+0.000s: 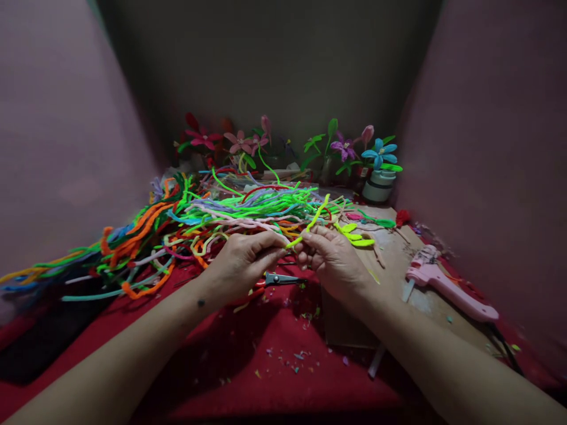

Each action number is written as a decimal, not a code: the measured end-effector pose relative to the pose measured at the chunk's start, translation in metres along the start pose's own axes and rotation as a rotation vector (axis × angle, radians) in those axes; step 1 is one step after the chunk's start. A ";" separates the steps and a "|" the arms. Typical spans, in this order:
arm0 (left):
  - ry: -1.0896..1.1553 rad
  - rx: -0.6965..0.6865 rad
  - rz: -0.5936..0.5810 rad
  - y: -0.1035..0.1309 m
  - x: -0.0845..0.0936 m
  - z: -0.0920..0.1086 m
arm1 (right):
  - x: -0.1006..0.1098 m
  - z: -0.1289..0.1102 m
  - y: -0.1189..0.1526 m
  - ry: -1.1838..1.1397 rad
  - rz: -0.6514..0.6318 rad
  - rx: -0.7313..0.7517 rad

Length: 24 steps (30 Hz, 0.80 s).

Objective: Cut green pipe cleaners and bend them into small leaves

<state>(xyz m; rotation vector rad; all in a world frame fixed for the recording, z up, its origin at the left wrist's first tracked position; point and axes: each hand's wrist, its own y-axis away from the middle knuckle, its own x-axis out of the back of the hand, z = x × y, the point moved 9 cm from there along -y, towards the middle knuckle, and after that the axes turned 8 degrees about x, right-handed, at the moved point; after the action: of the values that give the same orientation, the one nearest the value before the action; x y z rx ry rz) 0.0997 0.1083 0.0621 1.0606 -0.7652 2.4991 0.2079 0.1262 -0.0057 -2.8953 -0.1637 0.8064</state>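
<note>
A yellow pipe cleaner (318, 213) is held between my two hands above the table. My left hand (248, 254) pinches its lower left end. My right hand (328, 254) grips it a little further along, and its free end sticks up past the fingers. Just beyond my right hand, yellow petal-like pieces (354, 234) lie on a cardboard sheet (348, 330). Below my hands, scissors with red handles (283, 279) rest on the red cloth, their handles partly behind my left hand.
A large heap of coloured pipe cleaners (266, 203) spreads across the back and left. A pink glue gun (449, 286) lies on the cardboard at right. Pipe-cleaner flowers (380, 153) stand along the back, near a pale jar (380, 186). Small scraps (296, 357) litter the red cloth (248, 378).
</note>
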 end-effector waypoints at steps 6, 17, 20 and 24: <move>-0.011 0.000 0.026 0.004 -0.002 0.001 | 0.007 -0.003 -0.003 -0.044 0.058 0.032; 0.091 0.077 0.087 0.004 -0.001 -0.006 | 0.006 -0.001 -0.004 -0.097 0.017 0.007; 0.097 0.085 0.120 0.005 0.000 -0.006 | 0.005 0.001 -0.004 -0.119 0.021 -0.007; 0.137 0.178 0.125 0.006 0.001 -0.010 | 0.001 -0.002 -0.002 -0.090 -0.009 0.008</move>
<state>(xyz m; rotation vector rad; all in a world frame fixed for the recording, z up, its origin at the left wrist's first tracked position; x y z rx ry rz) 0.0904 0.1093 0.0545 0.9102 -0.5959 2.7553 0.2096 0.1277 -0.0042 -2.8506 -0.1818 0.9346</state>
